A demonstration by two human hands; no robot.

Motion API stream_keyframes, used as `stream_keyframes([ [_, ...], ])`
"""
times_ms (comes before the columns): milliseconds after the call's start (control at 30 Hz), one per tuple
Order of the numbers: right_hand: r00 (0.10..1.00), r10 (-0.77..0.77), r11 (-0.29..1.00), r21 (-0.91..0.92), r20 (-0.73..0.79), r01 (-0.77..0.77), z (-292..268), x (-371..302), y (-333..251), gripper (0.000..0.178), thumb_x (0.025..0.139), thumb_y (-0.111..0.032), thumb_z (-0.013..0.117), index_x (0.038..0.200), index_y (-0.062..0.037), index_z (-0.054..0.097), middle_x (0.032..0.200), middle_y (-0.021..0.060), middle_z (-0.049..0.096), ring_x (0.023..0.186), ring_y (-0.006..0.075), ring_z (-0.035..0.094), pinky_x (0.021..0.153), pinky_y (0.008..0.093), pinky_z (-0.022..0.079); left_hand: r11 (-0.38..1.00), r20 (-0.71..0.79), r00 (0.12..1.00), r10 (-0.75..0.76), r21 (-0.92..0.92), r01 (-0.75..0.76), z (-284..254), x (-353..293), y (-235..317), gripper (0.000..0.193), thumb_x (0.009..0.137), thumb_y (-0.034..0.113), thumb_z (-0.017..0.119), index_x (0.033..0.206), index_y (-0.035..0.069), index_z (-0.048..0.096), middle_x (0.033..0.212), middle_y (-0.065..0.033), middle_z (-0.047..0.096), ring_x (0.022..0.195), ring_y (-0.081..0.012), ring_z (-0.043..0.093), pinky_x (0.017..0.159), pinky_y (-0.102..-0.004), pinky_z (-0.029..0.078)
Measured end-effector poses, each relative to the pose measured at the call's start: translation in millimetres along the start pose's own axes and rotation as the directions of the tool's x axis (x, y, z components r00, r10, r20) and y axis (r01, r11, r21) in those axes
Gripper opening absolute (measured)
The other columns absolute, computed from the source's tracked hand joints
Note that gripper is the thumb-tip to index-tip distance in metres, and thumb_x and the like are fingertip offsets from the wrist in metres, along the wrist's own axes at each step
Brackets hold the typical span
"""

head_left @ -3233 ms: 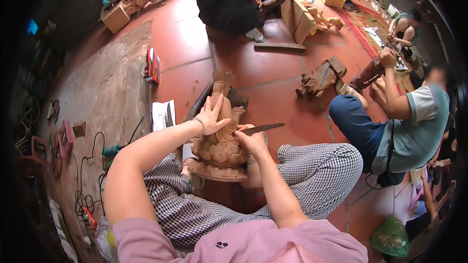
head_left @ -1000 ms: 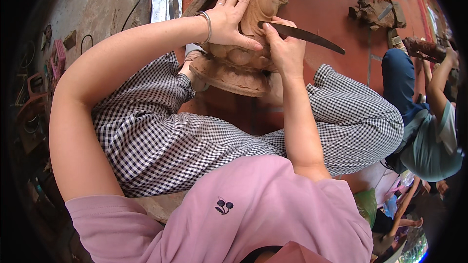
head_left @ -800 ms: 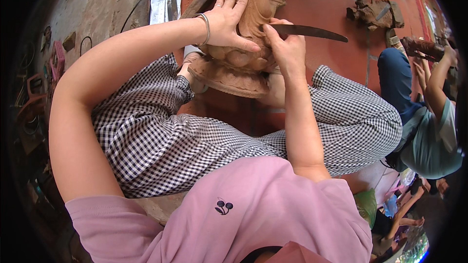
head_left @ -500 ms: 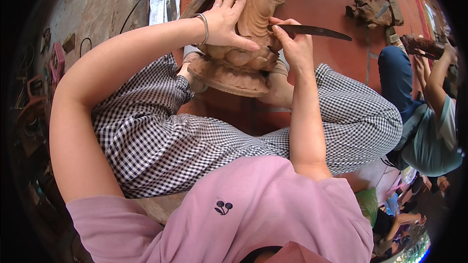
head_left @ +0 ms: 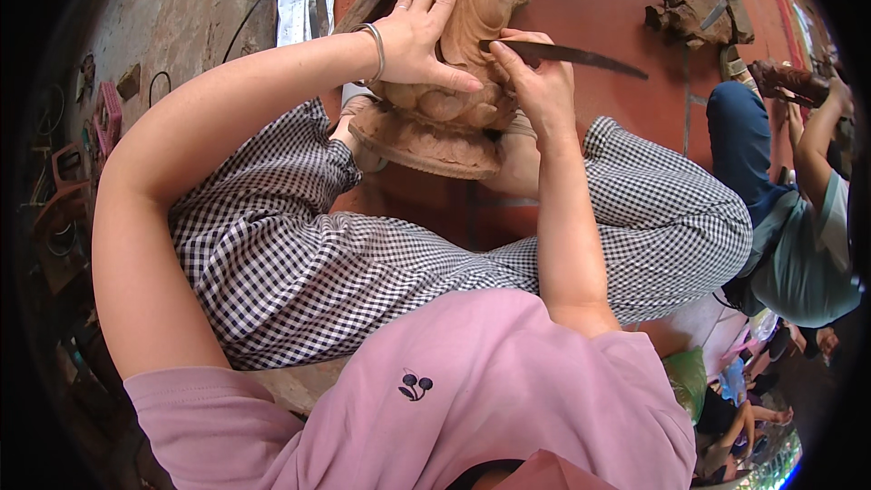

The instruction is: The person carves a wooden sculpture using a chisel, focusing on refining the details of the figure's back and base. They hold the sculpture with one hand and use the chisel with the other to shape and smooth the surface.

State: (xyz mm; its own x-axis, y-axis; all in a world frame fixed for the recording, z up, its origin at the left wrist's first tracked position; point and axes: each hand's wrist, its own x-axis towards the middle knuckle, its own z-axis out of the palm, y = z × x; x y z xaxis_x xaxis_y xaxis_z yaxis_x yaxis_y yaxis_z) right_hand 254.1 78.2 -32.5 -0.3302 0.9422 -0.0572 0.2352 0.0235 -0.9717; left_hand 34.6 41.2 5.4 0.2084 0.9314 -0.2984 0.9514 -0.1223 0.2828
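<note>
A carved brown wooden statue (head_left: 467, 23) with a round, wider base (head_left: 426, 147) stands between my feet on the tiled floor. My left hand (head_left: 425, 41) lies against its side with the fingers spread, pressing rather than gripping. In my right hand (head_left: 543, 82) is a long, dark, curved file-like tool (head_left: 594, 59), pinched between thumb and fingers. One end of the tool touches the statue just above its knobbly lower part; the tapering other end points out to the right. The statue's top is cut off by the picture's upper edge.
A rough wood chunk (head_left: 699, 18) with a blade-like piece on it lies at the far right. Beside me on the right, another person (head_left: 803, 245) holds a dark carved piece (head_left: 789, 83). A white and silver packet (head_left: 307, 2) rests at the upper left near a cable.
My right hand and the file-like tool have shifted slightly left along the statue, and the tool's tip has dipped a little. My left hand and the statue stay nearly still.
</note>
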Motion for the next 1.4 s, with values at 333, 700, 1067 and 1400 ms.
stream_keyframes([
  [333, 0.985, 0.070, 0.919, 0.393, -0.155, -0.004, 0.4, 4.0, 9.7, 0.019, 0.091, -0.009, 0.074, 0.102, -0.0005, 0.061, 0.090, 0.0047, 0.066, 0.083, 0.0109, 0.065, 0.073, 0.0254, 0.054, 1.000, 0.033, 0.999, -0.005, -0.019, 0.005, -1.6, 2.4, 0.3, 0.145, 0.071, 0.082, 0.069, 0.158, -0.007, -0.005, 0.158, -0.0451, -0.004, 0.149, -0.0576, 0.009, 0.123, -0.0527, 0.021],
  [700, 0.971, -0.069, 0.984, 0.143, -0.230, 0.104, 7.5, -13.5, 8.1, 0.018, 0.089, -0.011, 0.077, 0.103, 0.0008, 0.076, 0.088, 0.0073, 0.073, 0.081, 0.0136, 0.068, 0.074, 0.0274, 0.053, 1.000, 0.000, 1.000, -0.003, 0.003, 0.003, 1.3, -0.3, -1.5, 0.145, 0.071, 0.082, 0.070, 0.158, -0.007, -0.005, 0.158, -0.0445, -0.004, 0.150, -0.0566, 0.009, 0.123, -0.0525, 0.021],
  [1067, 0.936, -0.191, 0.979, -0.128, -0.296, 0.159, 18.5, -13.9, 12.8, 0.015, 0.090, -0.012, 0.072, 0.099, -0.0005, 0.075, 0.086, 0.0140, 0.072, 0.080, 0.0260, 0.069, 0.074, 0.0360, 0.053, 0.999, -0.070, 0.997, 0.035, -0.030, -0.038, 11.8, 4.3, -11.5, 0.154, 0.061, 0.094, 0.063, 0.159, -0.006, -0.002, 0.158, -0.0446, 0.000, 0.146, -0.0624, 0.010, 0.120, -0.0584, 0.024],
  [1400, 0.957, -0.084, 0.994, 0.041, -0.278, 0.099, 11.3, -15.6, 8.3, 0.016, 0.093, -0.010, 0.067, 0.103, 0.0008, 0.072, 0.085, 0.0102, 0.072, 0.078, 0.0198, 0.068, 0.073, 0.0312, 0.053, 0.960, 0.034, 0.975, -0.221, -0.171, 0.223, 5.6, 0.9, 20.4, 0.145, 0.068, 0.081, 0.073, 0.161, 0.003, -0.006, 0.159, -0.0429, -0.006, 0.150, -0.0563, 0.010, 0.122, -0.0511, 0.023],
])
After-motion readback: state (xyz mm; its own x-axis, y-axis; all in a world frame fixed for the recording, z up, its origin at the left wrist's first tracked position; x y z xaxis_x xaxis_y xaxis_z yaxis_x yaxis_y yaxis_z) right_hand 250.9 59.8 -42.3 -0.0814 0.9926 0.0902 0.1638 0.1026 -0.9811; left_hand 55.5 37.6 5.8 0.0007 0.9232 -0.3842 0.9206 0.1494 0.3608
